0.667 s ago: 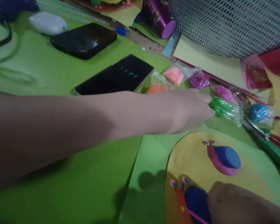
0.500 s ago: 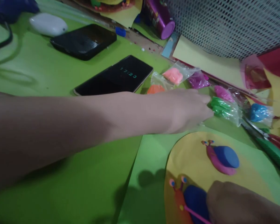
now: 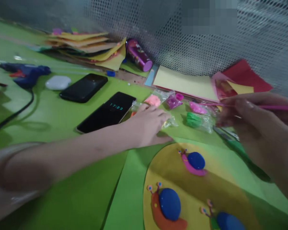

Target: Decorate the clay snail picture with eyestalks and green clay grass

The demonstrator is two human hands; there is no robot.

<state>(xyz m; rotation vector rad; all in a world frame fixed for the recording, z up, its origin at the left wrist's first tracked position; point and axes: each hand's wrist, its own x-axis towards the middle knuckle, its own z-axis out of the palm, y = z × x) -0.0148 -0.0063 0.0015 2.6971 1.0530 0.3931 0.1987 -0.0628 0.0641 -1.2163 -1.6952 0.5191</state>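
Note:
My left hand [image 3: 151, 124] reaches over small clear bags of clay, fingers stretched out and thumb apart. Under its fingers lies a bag with a little yellow [image 3: 169, 122]; an orange lump [image 3: 133, 114] is mostly hidden behind the hand. Raised at the right, my right hand [image 3: 256, 124] pinches a thin pink stick [image 3: 266, 107]. Below lies a yellow paper disc [image 3: 163, 171] on a green sheet [image 3: 124, 191]. It bears a pink clay snail [image 3: 194, 163], an orange one [image 3: 169, 206] and a green one [image 3: 227, 220], all blue-shelled; the green one is cut off by the frame.
Peach [image 3: 153, 100], purple [image 3: 174, 101], pink [image 3: 198, 108] and green clay [image 3: 194, 119] sit in bags. Scissors [image 3: 227, 132] and a green cutter [image 3: 249, 159] lie beneath my right hand. Leftward are a phone [image 3: 108, 111], a black device [image 3: 84, 88], a white case [image 3: 58, 82] and a glue gun [image 3: 26, 73].
My right hand has lifted off the orange snail with the pink stick. My left hand has drawn back leftward from the green clay bag. The view has tilted up, showing more of the back.

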